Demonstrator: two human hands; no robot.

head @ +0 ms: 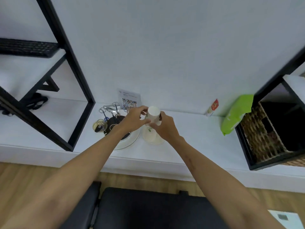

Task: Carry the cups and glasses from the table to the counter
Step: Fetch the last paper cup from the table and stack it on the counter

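White cup (153,115) — both hands' fingers (160,115) grasp it — above the counter (194,129).

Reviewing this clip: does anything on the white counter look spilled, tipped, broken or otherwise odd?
Nothing stands out. Both hands, left hand and right hand, hold a white cup upright over a stack of white cups on the white counter. No spill or breakage is visible; the image is blurry.

On the counter (189,129), a tray (130,141) lies left of stacked cups (152,136); a card (129,99) stands behind, a basket (264,129) far right.
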